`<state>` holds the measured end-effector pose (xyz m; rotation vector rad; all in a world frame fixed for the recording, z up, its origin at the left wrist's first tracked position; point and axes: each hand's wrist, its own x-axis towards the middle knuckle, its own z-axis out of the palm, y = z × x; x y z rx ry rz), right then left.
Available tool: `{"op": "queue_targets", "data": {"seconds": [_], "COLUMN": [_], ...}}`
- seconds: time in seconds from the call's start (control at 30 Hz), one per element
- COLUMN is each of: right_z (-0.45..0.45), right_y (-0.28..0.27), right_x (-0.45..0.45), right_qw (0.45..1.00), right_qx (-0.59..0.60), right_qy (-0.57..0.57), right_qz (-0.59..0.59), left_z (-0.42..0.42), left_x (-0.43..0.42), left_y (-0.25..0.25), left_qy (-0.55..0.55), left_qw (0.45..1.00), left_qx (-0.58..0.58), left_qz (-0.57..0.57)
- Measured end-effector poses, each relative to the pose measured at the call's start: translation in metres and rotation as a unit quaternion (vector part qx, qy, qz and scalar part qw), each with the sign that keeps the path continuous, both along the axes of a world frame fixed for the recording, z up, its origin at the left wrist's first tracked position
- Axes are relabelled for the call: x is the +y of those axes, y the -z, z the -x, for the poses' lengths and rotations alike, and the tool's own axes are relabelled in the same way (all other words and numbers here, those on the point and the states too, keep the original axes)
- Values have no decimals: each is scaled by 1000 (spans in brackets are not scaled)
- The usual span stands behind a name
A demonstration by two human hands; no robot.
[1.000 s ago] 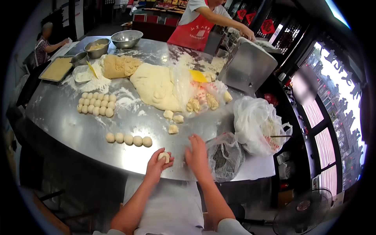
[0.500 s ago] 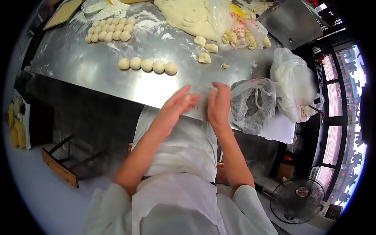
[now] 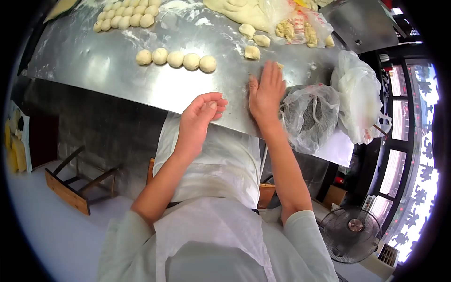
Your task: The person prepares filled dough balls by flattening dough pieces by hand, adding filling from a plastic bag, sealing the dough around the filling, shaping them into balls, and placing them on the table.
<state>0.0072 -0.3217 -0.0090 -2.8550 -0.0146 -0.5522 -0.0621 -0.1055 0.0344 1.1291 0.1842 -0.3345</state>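
Note:
My right hand (image 3: 268, 96) reaches over the metal table, fingers stretched out and lying flat. Just past its fingertips shows a small dough scrap (image 3: 280, 66), partly covered. Near the table's front edge, my left hand (image 3: 202, 112) is loosely curled, thumb against the fingers; whatever its palm may contain is hidden. A short row of round dough balls (image 3: 175, 59) lies ahead of the left hand. Beyond the right hand are rough-cut dough pieces (image 3: 252, 52).
More dough balls (image 3: 124, 22) stand in rows at the back left, and a large dough slab (image 3: 235, 11) lies at the back. Right of my right hand are a clear bag with dark contents (image 3: 310, 117) and a white plastic bag (image 3: 354, 94). Flour dusts the metal table (image 3: 94, 70).
My right hand has moved forward and flattened, its fingers straightening. My left hand has curled its fingers and shifted slightly left. The view has tilted, so the table items sit higher.

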Motion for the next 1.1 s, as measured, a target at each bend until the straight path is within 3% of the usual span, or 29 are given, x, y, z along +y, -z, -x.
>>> {"op": "queue_targets", "data": {"seconds": [0.33, 0.43, 0.5, 0.53, 0.6, 0.67, 0.77, 0.87, 0.9, 1.0, 1.03, 1.1], "right_z": [-13, -15, -1, 13, 28, 48, 58, 61, 60, 58, 55, 42], "right_y": [12, 3, -24, -36, -19, -15, -18, -7, -17, -49, -55, -68], "right_x": [5, -6, -17, -19, -23, -19, -7, 2, 8, 18, 13, 2], "right_qw": [998, 994, 932, 875, 964, 995, 957, 808, 766, 738, 782, 890], "right_qx": [47, 44, 98, 129, 26, -34, 28, 52, 53, 134, 209, 144], "right_qy": [49, -6, 1, 11, -4, -67, -43, -49, -53, -88, -87, -161], "right_qz": [-14, -103, -350, -466, -265, -65, -287, -585, -638, -655, -580, -402], "left_z": [-5, 0, 2, 5, 6, 6, 2, -4, -7, -22, -23, -27], "left_x": [-18, -16, -13, -9, -7, -11, -28, -39, -40, -47, -49, -49], "left_y": [2, 0, 4, 7, 12, 16, 11, 8, 3, 9, 9, 19], "left_qy": [20, 36, 27, 19, 12, 14, 18, 32, 53, 141, 139, 138], "left_qw": [1000, 999, 1000, 1000, 1000, 999, 1000, 999, 997, 949, 953, 947], "left_qx": [8, 1, 0, 3, 11, 29, 15, 32, 37, 102, 120, 123], "left_qz": [-2, -7, -5, -2, 3, 12, -3, 17, 32, 261, 240, 264]}}
